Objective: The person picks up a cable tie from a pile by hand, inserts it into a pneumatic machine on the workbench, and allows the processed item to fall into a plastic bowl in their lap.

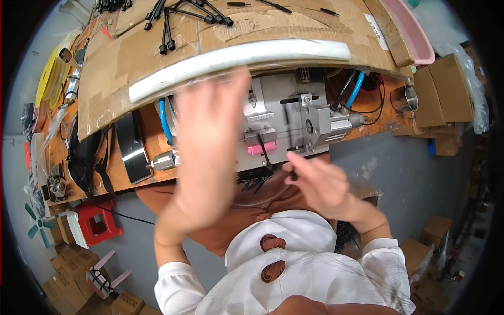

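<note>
My left hand [207, 115] is smeared by motion above the left part of a metal fixture [278, 86], its fingertips by a white padded strip [236, 56]. I cannot make out whether it holds anything. To the right, my right hand [323, 184] pinches a slim black rod [294, 175], blurred, in front of the fixture's near edge. A second black rod [265, 149] leans over a pink block [255, 149] at the fixture's front. Beside it on the right is a metal cylinder unit [320, 126]. Several black pieces [254, 184] lie just below the fixture, above my lap.
Cardboard [220, 34] covers the bench's far side, with several black rods [167, 39] on it. Blue air hoses [356, 89] run at both ends of the fixture. A dark phone-like slab [131, 149] lies left, a metal cup [410, 98] right. A red stool [98, 223] stands below.
</note>
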Demonstrator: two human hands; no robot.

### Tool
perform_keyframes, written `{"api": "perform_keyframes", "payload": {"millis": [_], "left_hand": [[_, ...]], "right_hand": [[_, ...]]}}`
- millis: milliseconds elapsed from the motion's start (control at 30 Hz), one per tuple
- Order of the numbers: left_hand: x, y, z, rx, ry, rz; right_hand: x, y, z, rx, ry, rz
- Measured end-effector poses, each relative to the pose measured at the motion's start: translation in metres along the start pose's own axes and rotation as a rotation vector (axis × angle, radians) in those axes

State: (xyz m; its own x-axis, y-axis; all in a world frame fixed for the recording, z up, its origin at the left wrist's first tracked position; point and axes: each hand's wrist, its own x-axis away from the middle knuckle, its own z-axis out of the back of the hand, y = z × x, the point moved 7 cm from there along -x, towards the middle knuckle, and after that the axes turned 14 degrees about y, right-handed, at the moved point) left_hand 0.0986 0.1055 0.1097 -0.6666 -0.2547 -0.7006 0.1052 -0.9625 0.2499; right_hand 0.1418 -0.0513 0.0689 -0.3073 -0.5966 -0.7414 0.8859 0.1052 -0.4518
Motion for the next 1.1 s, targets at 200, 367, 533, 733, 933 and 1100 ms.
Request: {"api": "perform_keyframes", "payload": {"millis": [200, 367, 533, 733, 933, 1100], "left_hand": [[-0.096, -0.080, -0.009, -0.219, 0.162, -0.120], [-0.098, -0.090, -0.026, 0.054, -0.199, 0.439], [-0.076, -0.088, -0.008, 0.080, -0.151, 0.165], [-0.057, -0.071, 0.000, 0.205, -0.177, 0.193], [-0.044, -0.061, 0.023, 0.441, 0.015, 0.278], [0.003, -0.029, 0.034, 0.279, 0.146, 0.313]], "right_hand": [[0.042, 0.009, -0.053, 0.036, -0.117, -0.145], [0.035, 0.013, -0.058, 0.063, -0.100, -0.185], [0.036, 0.012, -0.056, 0.069, -0.075, -0.187], [0.017, 0.002, -0.050, 0.152, -0.278, -0.137], [-0.151, 0.041, -0.024, 0.531, 0.166, 0.271], [-0.261, 0.154, -0.092, 0.690, -0.046, 0.002]]}}
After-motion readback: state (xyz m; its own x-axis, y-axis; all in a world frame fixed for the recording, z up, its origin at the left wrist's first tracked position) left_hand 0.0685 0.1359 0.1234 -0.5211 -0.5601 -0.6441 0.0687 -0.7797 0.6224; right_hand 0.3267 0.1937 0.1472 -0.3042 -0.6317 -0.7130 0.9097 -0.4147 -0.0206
